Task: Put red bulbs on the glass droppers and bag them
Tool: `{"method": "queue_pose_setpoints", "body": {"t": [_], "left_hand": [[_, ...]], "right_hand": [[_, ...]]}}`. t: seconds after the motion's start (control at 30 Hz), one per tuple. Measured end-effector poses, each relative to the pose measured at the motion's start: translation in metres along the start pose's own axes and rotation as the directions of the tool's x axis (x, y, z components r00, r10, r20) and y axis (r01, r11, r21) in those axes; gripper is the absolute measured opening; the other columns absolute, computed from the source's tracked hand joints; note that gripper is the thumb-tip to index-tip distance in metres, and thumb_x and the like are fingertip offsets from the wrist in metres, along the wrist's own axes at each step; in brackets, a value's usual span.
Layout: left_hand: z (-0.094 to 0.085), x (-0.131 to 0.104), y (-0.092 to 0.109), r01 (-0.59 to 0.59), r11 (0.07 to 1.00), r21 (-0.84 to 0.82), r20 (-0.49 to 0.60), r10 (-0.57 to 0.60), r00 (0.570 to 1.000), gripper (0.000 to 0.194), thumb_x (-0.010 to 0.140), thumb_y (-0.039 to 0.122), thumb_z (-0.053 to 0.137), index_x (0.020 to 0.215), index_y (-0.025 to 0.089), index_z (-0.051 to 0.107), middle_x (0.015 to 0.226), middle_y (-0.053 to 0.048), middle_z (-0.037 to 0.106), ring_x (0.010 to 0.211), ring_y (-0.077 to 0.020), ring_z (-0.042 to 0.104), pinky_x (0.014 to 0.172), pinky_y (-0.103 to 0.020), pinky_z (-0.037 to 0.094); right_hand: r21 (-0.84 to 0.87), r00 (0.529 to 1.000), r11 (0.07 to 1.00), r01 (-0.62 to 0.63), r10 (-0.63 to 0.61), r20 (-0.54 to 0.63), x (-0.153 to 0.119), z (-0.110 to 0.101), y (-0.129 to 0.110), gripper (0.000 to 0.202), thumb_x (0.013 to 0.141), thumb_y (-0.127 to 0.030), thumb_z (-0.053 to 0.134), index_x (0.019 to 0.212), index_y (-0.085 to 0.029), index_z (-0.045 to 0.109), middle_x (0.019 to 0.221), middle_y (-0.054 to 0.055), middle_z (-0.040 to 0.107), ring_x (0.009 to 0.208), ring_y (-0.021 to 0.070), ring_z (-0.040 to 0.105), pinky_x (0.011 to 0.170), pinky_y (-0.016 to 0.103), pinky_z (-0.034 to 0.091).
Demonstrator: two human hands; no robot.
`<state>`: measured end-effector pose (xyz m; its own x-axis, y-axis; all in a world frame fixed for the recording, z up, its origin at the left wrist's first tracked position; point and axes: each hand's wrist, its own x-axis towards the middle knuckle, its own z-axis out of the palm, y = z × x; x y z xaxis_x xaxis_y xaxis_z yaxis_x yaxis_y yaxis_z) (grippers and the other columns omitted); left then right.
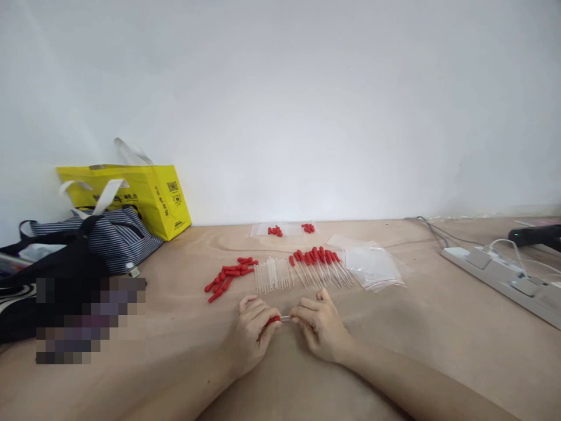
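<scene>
Left hand (255,325) pinched likely-soft red rubbery bulb (273,320) | right hand (322,327) pinched thin clear plastic-looking tube (286,318) | likely light, best held bulb-side

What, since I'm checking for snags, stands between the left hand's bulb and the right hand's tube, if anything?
Nothing visible: the bulb in the left hand and the tube in the right hand appear to meet. The loose bulbs and tube row lie beyond both hands.
</scene>
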<state>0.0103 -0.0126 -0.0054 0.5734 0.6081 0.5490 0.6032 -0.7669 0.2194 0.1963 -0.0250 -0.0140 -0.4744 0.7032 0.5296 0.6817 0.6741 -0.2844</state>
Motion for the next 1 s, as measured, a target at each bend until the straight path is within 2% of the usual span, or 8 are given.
{"method": "queue_pose_setpoints", "body": {"t": [0.3,0.47,0.57,0.63,0.7,0.83,0.9,1.0], "left_hand": [[-0.001,0.002,-0.002,0.025,0.999,-0.029,0.074,-0.022,0.997,0.020,0.085,0.023,0.036,0.077,0.020,0.054,0.067,0.000,0.061,0.066,-0.0138,0.054,0.085,-0.036,0.029],[-0.005,0.007,-0.012,0.030,1.000,0.005,0.102,-0.030,0.994,0.018,0.085,0.023,0.038,0.081,0.022,0.056,0.075,0.000,0.063,0.075,-0.0151,0.055,0.090,-0.039,0.024],[-0.004,0.007,-0.019,0.091,0.995,0.042,0.073,-0.094,0.993,0.017,0.084,0.026,0.043,0.097,0.024,0.053,0.091,-0.002,0.062,0.089,-0.0188,0.054,0.089,-0.041,0.024],[-0.003,0.006,-0.024,0.166,0.984,0.071,0.027,-0.168,0.985,0.027,0.082,0.028,0.045,0.109,0.024,0.047,0.102,-0.005,0.059,0.097,-0.0221,0.051,0.088,-0.043,0.025],[-0.002,0.006,-0.027,0.231,0.968,0.093,0.002,-0.233,0.973,0.032,0.080,0.028,0.046,0.112,0.024,0.044,0.107,-0.007,0.056,0.099,-0.0243,0.049,0.086,-0.044,0.026],[-0.002,0.006,-0.027,0.250,0.963,0.098,0.049,-0.255,0.966,0.032,0.078,0.024,0.046,0.110,0.024,0.045,0.106,-0.006,0.055,0.099,-0.0253,0.048,0.087,-0.047,0.026],[-0.002,0.006,-0.027,0.246,0.964,0.098,0.072,-0.253,0.965,0.030,0.078,0.023,0.046,0.108,0.025,0.047,0.105,-0.005,0.054,0.099,-0.0250,0.048,0.087,-0.048,0.025],[-0.002,0.006,-0.027,0.247,0.964,0.100,0.087,-0.256,0.963,0.027,0.078,0.024,0.047,0.105,0.026,0.048,0.105,-0.005,0.054,0.098,-0.0244,0.049,0.086,-0.048,0.025]], "right_hand": [[0.045,0.999,0.999,-0.006,0.004,0.036,0.004,-0.001,0.001,0.024,0.083,-0.015,0.033,0.084,-0.019,0.057,0.072,0.002,0.058,0.063,0.0115,0.046,0.064,0.028,0.022],[-0.065,0.996,0.998,0.020,-0.015,0.083,0.007,-0.007,0.002,0.021,0.085,-0.023,0.039,0.089,-0.021,0.059,0.074,0.002,0.059,0.072,0.0139,0.046,0.065,0.029,0.022],[-0.124,0.996,0.992,0.001,0.010,0.090,0.009,-0.007,0.005,0.018,0.083,-0.024,0.043,0.084,-0.022,0.061,0.074,0.002,0.060,0.074,0.0152,0.046,0.066,0.030,0.022],[-0.132,0.994,0.987,-0.094,0.100,0.043,0.011,-0.005,0.011,0.018,0.082,-0.022,0.043,0.082,-0.023,0.061,0.074,0.002,0.060,0.074,0.0151,0.047,0.066,0.030,0.022],[-0.121,0.966,0.959,-0.258,0.254,-0.052,0.017,-0.004,0.022,0.018,0.081,-0.021,0.043,0.086,-0.023,0.060,0.076,0.001,0.061,0.075,0.0153,0.050,0.068,0.029,0.023],[-0.136,0.824,0.822,-0.553,0.515,-0.236,0.038,-0.004,0.047,0.017,0.078,-0.019,0.044,0.090,-0.018,0.056,0.075,0.002,0.063,0.076,0.0172,0.053,0.073,0.031,0.024],[-0.169,0.769,0.759,-0.629,0.575,-0.280,0.049,-0.002,0.055,0.015,0.077,-0.019,0.043,0.086,-0.017,0.055,0.075,0.004,0.063,0.077,0.0183,0.054,0.074,0.032,0.024],[-0.210,0.734,0.707,-0.675,0.616,-0.286,0.062,0.003,0.061,0.014,0.077,-0.019,0.042,0.082,-0.018,0.055,0.078,0.005,0.064,0.078,0.0200,0.055,0.073,0.034,0.024]]}}
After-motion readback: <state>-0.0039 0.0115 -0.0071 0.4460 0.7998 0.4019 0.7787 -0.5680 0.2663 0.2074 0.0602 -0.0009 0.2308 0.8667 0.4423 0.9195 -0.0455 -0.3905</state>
